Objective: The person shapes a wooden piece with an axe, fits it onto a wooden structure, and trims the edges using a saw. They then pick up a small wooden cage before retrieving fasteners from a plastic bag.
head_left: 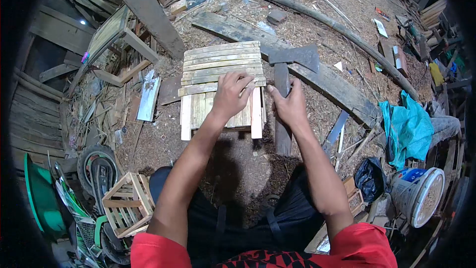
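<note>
A small wooden stool with pale legs stands in front of me, with several bamboo slats laid across it. My left hand bends over the slat nearest me, its fingers pressed on that slat close to the right end. Just right of the stool is an axe with a dark metal head and a wooden handle. My right hand is wrapped around this handle below the head, thumb on the left side. Its palm hides part of the handle.
Behind the axe a thick plank lies slanting on the chip-strewn ground, with a long pole beyond. At right are a teal sack and a white bucket. A slatted wooden crate sits at lower left; a post leans behind the stool.
</note>
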`<state>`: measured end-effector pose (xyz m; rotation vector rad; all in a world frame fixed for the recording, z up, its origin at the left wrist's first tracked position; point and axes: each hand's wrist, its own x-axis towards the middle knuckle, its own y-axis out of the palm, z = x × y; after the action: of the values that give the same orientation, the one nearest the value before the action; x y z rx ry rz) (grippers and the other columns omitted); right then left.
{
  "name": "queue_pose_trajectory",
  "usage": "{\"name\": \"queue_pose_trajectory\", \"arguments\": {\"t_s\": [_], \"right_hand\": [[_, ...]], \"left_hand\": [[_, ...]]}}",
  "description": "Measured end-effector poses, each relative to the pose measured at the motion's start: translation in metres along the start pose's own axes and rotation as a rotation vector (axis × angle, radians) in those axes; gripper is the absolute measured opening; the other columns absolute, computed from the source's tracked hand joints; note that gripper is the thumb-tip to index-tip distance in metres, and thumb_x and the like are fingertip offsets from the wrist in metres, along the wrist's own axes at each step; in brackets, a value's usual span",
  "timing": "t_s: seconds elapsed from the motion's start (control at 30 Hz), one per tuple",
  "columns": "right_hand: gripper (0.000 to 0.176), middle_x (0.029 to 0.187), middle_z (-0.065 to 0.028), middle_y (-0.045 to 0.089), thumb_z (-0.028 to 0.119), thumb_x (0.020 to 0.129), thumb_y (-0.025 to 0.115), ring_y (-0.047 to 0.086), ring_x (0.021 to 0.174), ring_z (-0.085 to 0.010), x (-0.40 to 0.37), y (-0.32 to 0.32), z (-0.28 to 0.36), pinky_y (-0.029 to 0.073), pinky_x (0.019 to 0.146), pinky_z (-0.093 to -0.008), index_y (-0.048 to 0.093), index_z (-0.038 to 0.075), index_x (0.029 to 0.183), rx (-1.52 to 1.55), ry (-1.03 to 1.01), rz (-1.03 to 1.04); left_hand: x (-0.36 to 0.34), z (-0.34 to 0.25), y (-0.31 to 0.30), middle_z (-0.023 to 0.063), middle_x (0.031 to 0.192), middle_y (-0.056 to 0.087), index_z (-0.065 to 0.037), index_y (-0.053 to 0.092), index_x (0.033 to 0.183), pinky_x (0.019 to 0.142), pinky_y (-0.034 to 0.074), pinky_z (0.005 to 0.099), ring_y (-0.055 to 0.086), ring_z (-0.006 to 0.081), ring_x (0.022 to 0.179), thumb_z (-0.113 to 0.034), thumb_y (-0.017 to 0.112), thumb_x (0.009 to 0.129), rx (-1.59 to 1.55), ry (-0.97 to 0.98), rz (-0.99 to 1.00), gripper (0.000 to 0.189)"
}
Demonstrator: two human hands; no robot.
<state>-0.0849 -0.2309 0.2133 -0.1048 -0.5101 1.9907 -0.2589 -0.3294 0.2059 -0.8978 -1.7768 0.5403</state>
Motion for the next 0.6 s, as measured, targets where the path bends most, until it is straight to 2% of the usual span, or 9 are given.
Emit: {"name": "queue_pose_trajectory", "arguments": {"t_s": [0.03,0.13,0.27,0.37,0.43,0.47,0.5,0.53,0.6], "right_hand": [[0.045,0.083,-0.0149,0.067,0.023,0.087,0.077,0.064,0.058,-0.0178,0.002,0.0,0.003,0.051,0.053,-0.033,0.049,-0.003,0.11,0.016,0.08,0.02],[0.046,0.082,-0.0138,0.067,0.024,0.087,0.077,0.063,0.058,-0.0176,0.004,0.004,-0.01,0.051,0.053,-0.0334,0.049,-0.003,0.11,0.03,0.075,0.013],[0.045,0.079,-0.0116,0.066,0.024,0.088,0.076,0.063,0.054,-0.0159,0.004,0.007,-0.029,0.05,0.048,-0.0313,0.048,-0.002,0.112,-0.065,-0.103,-0.08],[0.046,0.083,-0.0123,0.066,0.022,0.087,0.076,0.065,0.065,-0.0167,-0.003,-0.001,-0.009,0.052,0.056,-0.0324,0.049,-0.003,0.115,0.035,0.104,0.026],[0.045,0.091,-0.0217,0.067,0.021,0.087,0.075,0.068,0.08,-0.0289,-0.013,-0.008,0.012,0.052,0.069,-0.0392,0.047,-0.003,0.113,0.072,0.071,0.05],[0.044,0.096,-0.0264,0.068,0.021,0.087,0.075,0.07,0.088,-0.0351,-0.017,-0.011,0.02,0.052,0.075,-0.0427,0.047,-0.003,0.112,0.088,0.052,0.062],[0.045,0.097,-0.0279,0.068,0.02,0.088,0.073,0.07,0.09,-0.038,-0.02,-0.012,0.022,0.053,0.077,-0.0438,0.047,-0.003,0.116,-0.004,-0.176,0.002],[0.046,0.098,-0.0285,0.068,0.02,0.088,0.073,0.07,0.091,-0.0392,-0.022,-0.012,0.025,0.053,0.078,-0.0445,0.046,-0.003,0.117,-0.028,-0.151,0.008],[0.047,0.099,-0.0298,0.068,0.02,0.088,0.072,0.07,0.093,-0.0416,-0.029,-0.01,0.028,0.053,0.08,-0.0459,0.046,-0.003,0.12,-0.074,-0.094,0.022]], "left_hand": [[-0.001,0.0,-0.001,0.0086,0.106,0.064,-0.008,0.072,0.108,0.091,0.042,0.0419,0.059,0.0286,0.102,-0.017,0.072,0.084,0.005,-0.002,-0.004,0.026],[-0.002,0.001,-0.002,0.0079,0.107,0.064,-0.009,0.072,0.108,0.091,0.042,0.0421,0.058,0.0279,0.104,-0.017,0.072,0.084,0.011,-0.018,0.027,0.026],[-0.001,0.003,-0.003,0.0083,0.111,0.064,-0.01,0.071,0.112,0.094,0.04,0.0437,0.057,0.0276,0.108,-0.018,0.072,0.084,0.0,-0.027,0.029,0.029],[-0.003,0.003,-0.007,0.0124,0.125,0.061,-0.01,0.069,0.117,0.105,0.036,0.0473,0.052,0.0299,0.123,-0.022,0.069,0.087,0.056,-0.036,0.093,0.032],[-0.003,0.008,-0.004,0.0153,0.14,0.055,-0.008,0.064,0.127,0.113,0.029,0.05,0.045,0.0315,0.136,-0.027,0.064,0.092,0.165,0.031,0.109,0.04],[-0.004,0.008,-0.002,0.0155,0.145,0.049,-0.006,0.058,0.132,0.116,0.025,0.0503,0.04,0.0312,0.139,-0.029,0.06,0.094,0.204,-0.006,0.161,0.045],[-0.001,0.005,-0.001,0.0158,0.149,0.044,-0.005,0.053,0.137,0.118,0.021,0.0506,0.035,0.0309,0.143,-0.032,0.056,0.096,0.244,-0.042,0.21,0.049],[0.001,0.004,-0.002,0.016,0.154,0.039,-0.003,0.047,0.142,0.12,0.017,0.0509,0.03,0.0306,0.147,-0.034,0.053,0.098,0.285,-0.079,0.26,0.054],[0.002,0.005,-0.003,0.0142,0.155,0.039,-0.002,0.04,0.147,0.12,0.017,0.0504,0.03,0.0278,0.147,-0.038,0.046,0.1,0.306,-0.059,0.292,0.059]]}}
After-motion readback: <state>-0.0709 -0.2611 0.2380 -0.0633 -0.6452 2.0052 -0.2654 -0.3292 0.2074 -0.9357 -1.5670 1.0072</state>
